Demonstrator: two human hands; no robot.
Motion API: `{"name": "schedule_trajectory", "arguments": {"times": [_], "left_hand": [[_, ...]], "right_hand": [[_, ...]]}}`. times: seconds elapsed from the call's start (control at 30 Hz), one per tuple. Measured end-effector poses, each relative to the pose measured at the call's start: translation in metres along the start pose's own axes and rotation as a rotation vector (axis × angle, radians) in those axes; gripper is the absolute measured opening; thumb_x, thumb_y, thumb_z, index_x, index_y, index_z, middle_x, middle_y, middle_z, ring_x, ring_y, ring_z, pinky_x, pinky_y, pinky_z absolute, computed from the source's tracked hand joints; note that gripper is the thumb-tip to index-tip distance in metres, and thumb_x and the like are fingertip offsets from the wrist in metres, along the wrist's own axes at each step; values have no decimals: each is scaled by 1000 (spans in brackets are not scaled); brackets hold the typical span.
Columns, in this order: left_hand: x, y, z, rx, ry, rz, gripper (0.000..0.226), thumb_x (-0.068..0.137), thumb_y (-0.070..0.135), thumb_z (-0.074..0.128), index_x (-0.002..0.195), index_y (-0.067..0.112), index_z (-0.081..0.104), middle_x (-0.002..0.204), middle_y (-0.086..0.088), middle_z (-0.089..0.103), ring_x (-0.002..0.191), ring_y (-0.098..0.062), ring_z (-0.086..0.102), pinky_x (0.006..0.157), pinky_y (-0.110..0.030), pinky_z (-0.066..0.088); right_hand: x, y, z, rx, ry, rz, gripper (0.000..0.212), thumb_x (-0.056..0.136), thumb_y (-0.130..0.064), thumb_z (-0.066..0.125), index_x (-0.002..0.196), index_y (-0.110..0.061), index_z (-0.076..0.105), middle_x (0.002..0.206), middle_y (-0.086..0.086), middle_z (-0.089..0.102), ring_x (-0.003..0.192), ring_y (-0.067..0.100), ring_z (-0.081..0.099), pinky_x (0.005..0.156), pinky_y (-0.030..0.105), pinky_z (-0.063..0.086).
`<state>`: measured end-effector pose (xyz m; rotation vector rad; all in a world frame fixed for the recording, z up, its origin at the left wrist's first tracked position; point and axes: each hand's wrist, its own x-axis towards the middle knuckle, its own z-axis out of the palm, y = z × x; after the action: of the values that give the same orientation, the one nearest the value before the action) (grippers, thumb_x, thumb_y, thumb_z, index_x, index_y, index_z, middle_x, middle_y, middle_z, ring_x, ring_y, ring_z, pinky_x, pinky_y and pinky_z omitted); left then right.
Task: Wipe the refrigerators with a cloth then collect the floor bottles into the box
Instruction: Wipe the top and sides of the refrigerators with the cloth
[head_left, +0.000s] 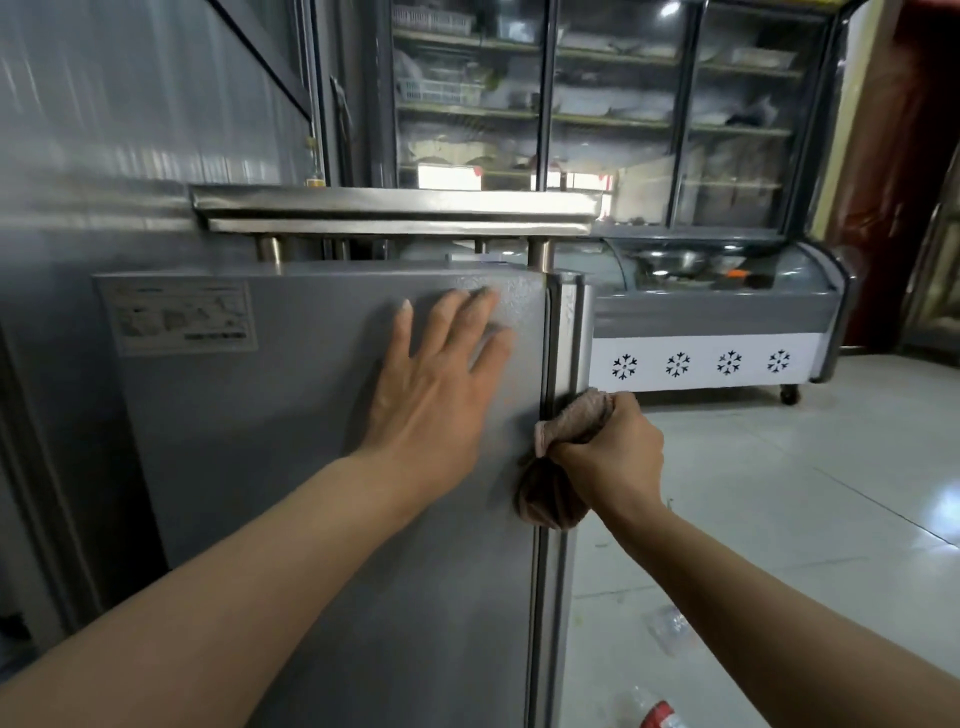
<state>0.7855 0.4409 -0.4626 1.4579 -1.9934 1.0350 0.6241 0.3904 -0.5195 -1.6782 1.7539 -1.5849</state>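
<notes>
1. Cloth (563, 457) sits bunched in your right hand (608, 452), fingers gripping it, against the fridge (322, 467) corner edge.
2. Keep your left hand (441, 374) flat, fingers spread, bracing the side.
3. Wipe down the edge firmly.

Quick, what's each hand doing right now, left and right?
Left hand: open, fingers straight, flat on the refrigerator side panel.
Right hand: closed around the brown cloth, at the refrigerator's front corner.

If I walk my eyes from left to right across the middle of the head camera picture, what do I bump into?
Sticker label → left hand flat on the grey fridge side → brown cloth at the fridge's corner → right hand gripping it → display freezer with snowflakes.
</notes>
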Motion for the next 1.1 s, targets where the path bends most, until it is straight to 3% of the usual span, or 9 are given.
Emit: {"name": "schedule_trajectory", "arguments": {"times": [0.2,0.4,0.63,0.77,0.93,1.1], "left_hand": [[31,-19,-13,10,-26,-76,72,78,21,57,141,16,22,148,-5,28,134,-25,27,112,-51,12],[39,-23,-16,-12,-7,-67,59,77,24,62,129,17,37,131,-2,44,121,-23,39,107,-45,19],[55,-25,-19,-20,74,-54,38,73,26,60,108,12,56,106,-7,58,98,-25,50,83,-37,34],[65,-23,-28,-22,59,-49,22,69,20,64,87,9,59,85,-10,60,79,-27,53,65,-32,29],[78,-26,-42,-91,-68,-81,16,61,13,72,70,8,60,66,-9,57,59,-27,54,51,-26,25],[94,-32,-56,-160,-231,-137,17,60,15,74,64,10,58,62,-8,55,55,-29,55,46,-25,26]], "right_hand": [[35,-52,-22,80,106,-110,51,62,-19,80,102,-11,50,88,0,55,83,21,55,74,36,51],[52,-81,-37,26,132,-247,48,62,-20,81,96,-14,47,95,2,55,88,22,53,76,36,48],[66,-89,-50,-129,87,-433,31,69,-29,78,90,-10,66,92,2,61,83,24,58,74,36,49],[72,-97,-56,-188,43,-512,23,71,-22,76,88,-8,69,91,5,64,78,26,61,70,40,51],[84,-110,-67,-242,-103,-453,17,74,-20,74,76,-6,64,76,1,60,65,17,53,61,32,48],[102,-120,-90,-90,-444,-188,11,77,-18,75,76,-13,65,70,-3,63,66,11,57,57,20,47]]}}
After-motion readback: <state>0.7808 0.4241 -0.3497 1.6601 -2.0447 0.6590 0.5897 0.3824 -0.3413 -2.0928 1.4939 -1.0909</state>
